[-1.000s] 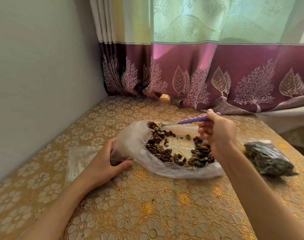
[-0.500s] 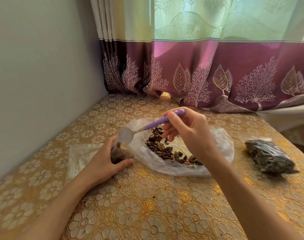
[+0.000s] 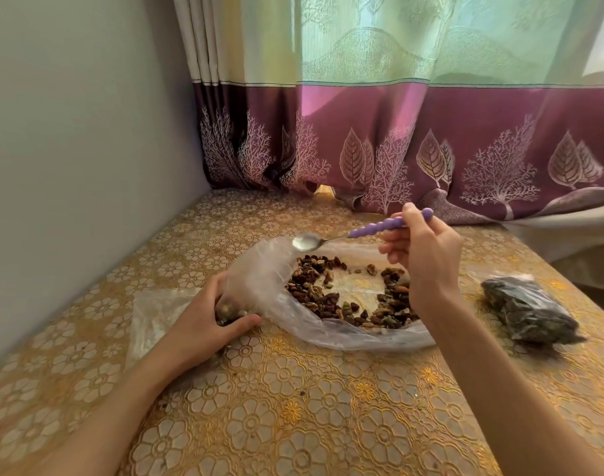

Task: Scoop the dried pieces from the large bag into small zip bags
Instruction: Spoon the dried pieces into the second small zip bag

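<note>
Empty spoon [image 3: 305, 242] pinched by right hand [image 3: 426, 261]; left hand [image 3: 207, 321] grips small zip bag [image 3: 240, 293].
Loosened grip could collapse its mouth, spilling pieces.

Left hand [image 3: 204, 316] curled, gripping low; right hand [image 3: 427, 259] raised, pinching.

Two bare forearms in view, entering from lower frame edge. No sleeves visible on either arm up to frame edge. Left hand [image 3: 204, 317]: no glove, no ring seen, no wristband or watch at wrist just behind it. Right hand [image 3: 427, 262]: no glove, no ring on visible fingers, wrist behind it bare, no bracelet or watch. Fingernails short, unpainted where visible on right hand's fingertips [image 3: 408, 207]. No markings, bandages or tattoos seen on either forearm. Upper arms, torso and clothing outside frame.
</note>
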Demonstrator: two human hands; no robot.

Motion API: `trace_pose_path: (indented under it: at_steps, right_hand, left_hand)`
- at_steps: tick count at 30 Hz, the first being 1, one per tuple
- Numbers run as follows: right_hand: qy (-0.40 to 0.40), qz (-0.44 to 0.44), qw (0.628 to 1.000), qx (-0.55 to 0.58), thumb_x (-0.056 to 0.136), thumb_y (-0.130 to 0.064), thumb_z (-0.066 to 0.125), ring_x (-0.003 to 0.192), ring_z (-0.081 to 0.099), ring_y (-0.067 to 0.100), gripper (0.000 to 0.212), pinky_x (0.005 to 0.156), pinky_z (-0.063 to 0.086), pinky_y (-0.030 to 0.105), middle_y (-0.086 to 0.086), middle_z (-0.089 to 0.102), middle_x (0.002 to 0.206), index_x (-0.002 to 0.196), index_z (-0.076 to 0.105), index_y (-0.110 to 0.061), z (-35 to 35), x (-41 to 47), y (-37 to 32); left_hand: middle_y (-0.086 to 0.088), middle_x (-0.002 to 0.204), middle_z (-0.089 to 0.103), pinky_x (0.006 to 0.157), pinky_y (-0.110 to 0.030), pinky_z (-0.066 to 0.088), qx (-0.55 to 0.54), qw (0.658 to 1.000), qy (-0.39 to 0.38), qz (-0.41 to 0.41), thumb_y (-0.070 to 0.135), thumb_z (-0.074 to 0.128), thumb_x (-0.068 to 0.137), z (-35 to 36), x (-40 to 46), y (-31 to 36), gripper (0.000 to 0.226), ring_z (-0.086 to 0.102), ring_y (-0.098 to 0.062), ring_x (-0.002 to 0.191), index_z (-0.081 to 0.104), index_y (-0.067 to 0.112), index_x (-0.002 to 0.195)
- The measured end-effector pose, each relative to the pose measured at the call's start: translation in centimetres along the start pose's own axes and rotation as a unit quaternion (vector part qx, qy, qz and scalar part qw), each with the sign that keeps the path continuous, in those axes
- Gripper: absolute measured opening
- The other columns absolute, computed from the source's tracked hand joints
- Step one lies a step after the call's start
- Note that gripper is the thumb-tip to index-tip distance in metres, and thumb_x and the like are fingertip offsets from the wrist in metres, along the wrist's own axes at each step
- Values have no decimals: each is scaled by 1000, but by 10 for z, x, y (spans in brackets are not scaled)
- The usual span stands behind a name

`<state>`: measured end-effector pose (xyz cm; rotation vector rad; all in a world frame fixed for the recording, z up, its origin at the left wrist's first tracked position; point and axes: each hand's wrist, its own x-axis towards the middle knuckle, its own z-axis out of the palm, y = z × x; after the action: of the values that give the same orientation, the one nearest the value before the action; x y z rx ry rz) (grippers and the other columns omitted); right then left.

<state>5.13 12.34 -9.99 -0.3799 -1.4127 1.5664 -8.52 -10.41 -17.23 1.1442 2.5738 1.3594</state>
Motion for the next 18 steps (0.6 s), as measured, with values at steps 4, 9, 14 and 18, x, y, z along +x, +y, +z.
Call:
trace_pose_path:
  at_steps: [4, 9, 14, 18]
  right_hand:
    - [36, -42, 992, -113, 95, -19, 50, 44, 56, 7, 28, 43, 42, 18, -5, 66, 53, 70, 60, -10, -10, 5, 12]
    - [62, -44, 979, -188, 94, -21, 51, 41, 55, 1, 28, 53, 48, 28, -15, 63, 48, 69, 59, -14, -19, 9, 25]
    - [19, -38, 977, -211, 95, -21, 50, 44, 57, 2, 27, 54, 46, 21, -11, 68, 56, 74, 62, -9, -14, 7, 30]
    - [-16, 25, 987, -156, 95, -17, 50, 47, 57, 6, 28, 43, 41, 15, -1, 70, 59, 74, 64, -5, -10, 4, 35]
  left_hand:
    - [37, 108, 40, 67, 5, 35, 1, 1000, 0, 0, 60, 66, 57, 0, 1, -2, 90, 41, 30, 86, 31, 30, 134]
    - [27, 110, 47, 66, 3, 37, -12, 1000, 5, -10, 64, 65, 54, -1, 3, -5, 90, 44, 30, 86, 32, 32, 131]
    - [21, 111, 50, 66, 1, 39, -15, 1000, 0, -11, 67, 64, 52, -1, 3, -8, 91, 48, 27, 85, 32, 33, 131]
    - [20, 110, 51, 65, 0, 39, -11, 1000, 1, -11, 67, 64, 52, 0, 4, -10, 91, 49, 26, 84, 32, 33, 131]
